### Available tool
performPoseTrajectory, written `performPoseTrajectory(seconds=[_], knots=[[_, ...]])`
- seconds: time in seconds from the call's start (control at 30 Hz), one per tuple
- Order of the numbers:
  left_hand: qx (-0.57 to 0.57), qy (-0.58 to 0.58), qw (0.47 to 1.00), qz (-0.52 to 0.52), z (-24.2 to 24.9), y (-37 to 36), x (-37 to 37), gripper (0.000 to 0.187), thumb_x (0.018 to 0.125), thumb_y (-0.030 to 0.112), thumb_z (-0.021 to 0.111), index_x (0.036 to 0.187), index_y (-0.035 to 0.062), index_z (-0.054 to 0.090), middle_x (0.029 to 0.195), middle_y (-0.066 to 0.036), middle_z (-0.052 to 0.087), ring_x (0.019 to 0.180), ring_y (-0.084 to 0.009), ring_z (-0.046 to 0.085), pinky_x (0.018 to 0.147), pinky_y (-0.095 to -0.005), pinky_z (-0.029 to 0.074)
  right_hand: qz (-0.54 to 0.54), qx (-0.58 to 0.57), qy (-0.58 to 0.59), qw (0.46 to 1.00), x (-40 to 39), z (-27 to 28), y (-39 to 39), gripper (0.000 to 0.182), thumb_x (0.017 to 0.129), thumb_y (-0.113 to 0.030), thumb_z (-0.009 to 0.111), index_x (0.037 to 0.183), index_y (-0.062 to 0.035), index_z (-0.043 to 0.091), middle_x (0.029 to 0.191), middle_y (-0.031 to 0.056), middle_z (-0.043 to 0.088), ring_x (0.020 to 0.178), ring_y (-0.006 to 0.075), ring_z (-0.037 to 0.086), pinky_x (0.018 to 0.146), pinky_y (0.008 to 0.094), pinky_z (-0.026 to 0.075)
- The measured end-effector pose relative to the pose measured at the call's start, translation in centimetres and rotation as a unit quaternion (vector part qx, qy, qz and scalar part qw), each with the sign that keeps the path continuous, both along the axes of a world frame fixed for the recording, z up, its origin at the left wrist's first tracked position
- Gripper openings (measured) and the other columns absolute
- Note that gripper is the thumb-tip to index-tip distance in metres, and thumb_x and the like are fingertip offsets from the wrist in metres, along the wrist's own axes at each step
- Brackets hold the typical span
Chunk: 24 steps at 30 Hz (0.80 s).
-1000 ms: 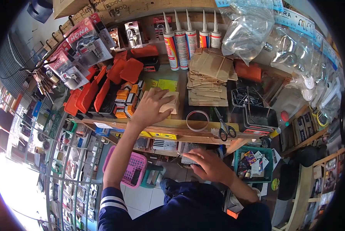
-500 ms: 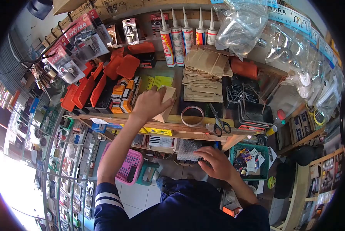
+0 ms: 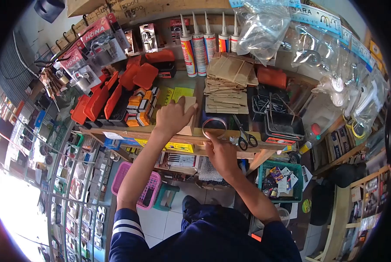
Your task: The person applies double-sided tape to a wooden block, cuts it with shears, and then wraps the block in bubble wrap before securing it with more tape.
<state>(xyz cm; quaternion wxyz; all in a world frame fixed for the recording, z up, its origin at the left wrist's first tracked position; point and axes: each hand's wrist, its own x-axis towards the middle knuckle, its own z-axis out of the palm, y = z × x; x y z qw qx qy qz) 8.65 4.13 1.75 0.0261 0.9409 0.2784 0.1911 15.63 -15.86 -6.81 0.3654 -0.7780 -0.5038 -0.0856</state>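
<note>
Head view, looking down over a crowded wooden counter (image 3: 136, 132) in front of the person. The left hand (image 3: 171, 118) lies over a pale box (image 3: 188, 129), which sits near the counter's front edge. Its fingers are spread and its thumb stands apart, reaching toward the box's right side; from where I stand I cannot tell whether it grips or merely rests. The right hand (image 3: 221, 155) is lower, at the front edge, its index finger extended to the near rim of a roll of tape (image 3: 225, 129). The fingers are held fairly narrow, and I cannot make out whether they pinch the rim.

The roll lies between the box and a pair of scissors (image 3: 241, 130), whose handles point toward the person. Beyond it rises a loose stack of brown paper pieces (image 3: 228, 87); left of the left hand are small orange boxes (image 3: 139, 107).

To my eye, the roll is best taken by its outer rim and lifted rather than dragged, since the scissors are just beside it. The left hand would do well to press lightly and evenly: so close to the edge, the box could tip or slip.
</note>
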Motion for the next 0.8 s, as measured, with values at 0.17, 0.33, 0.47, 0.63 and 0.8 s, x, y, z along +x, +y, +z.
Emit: performPoseTrajectory(seconds=[0.17,0.33,0.47,0.63,0.8], knots=[[-0.06,-0.047,0.997,0.003,-0.1,-0.8,-2.2,0.06,0.099,0.051,0.052,0.137,0.0048,0.058,0.104,-0.028,0.067,0.1,-0.0462,0.067,0.087,-0.0538,0.052,0.001,0.064,-0.011,0.998,0.0,-2.0,0.6,0.033,0.094,-0.014,0.067,0.127,-0.0103,0.064,0.085,0.0165,0.073,0.071,0.034,0.071,0.064,0.0428,0.057],[-0.029,-0.243,0.964,-0.103,-0.1,-4.0,-6.7,0.045,0.098,0.029,0.065,0.134,0.0034,0.059,0.109,-0.022,0.065,0.104,-0.0414,0.063,0.09,-0.0442,0.051,0.058,0.108,-0.023,0.992,-1.5,-0.3,-1.2,0.04,0.085,-0.002,0.071,0.124,-0.009,0.064,0.086,0.0098,0.068,0.072,0.0318,0.069,0.062,0.0409,0.057],[-0.195,-0.244,0.94,-0.135,-1.9,-7.2,-9.2,0.045,0.1,0.023,0.064,0.139,0.0017,0.056,0.109,-0.018,0.068,0.099,-0.0334,0.067,0.085,-0.0399,0.052,0.093,0.054,-0.073,0.992,-2.9,2.9,-4.3,0.049,0.079,0.001,0.072,0.126,-0.011,0.064,0.086,0.0059,0.065,0.072,0.0256,0.069,0.06,0.0367,0.058],[-0.527,-0.285,0.779,-0.187,-2.3,-9.0,-10.1,0.042,0.108,0.022,0.052,0.144,0.0003,0.054,0.1,-0.007,0.073,0.083,-0.0084,0.064,0.072,-0.0257,0.053,0.135,0.032,-0.081,0.987,-4.2,4.3,-6.1,0.05,0.081,-0.002,0.074,0.129,-0.0135,0.065,0.083,0.0033,0.066,0.066,0.0202,0.068,0.058,0.0357,0.057],[-0.41,-0.279,0.835,-0.238,-3.0,-8.6,-12.2,0.04,0.105,0.014,0.057,0.143,0.0033,0.057,0.092,-0.008,0.073,0.08,-0.0129,0.067,0.075,-0.0278,0.055,0.15,0.154,-0.022,0.976,-5.8,4.7,-6.8,0.048,0.082,-0.004,0.078,0.127,-0.0068,0.065,0.078,0.0041,0.069,0.06,0.0173,0.066,0.057,0.031,0.052]])
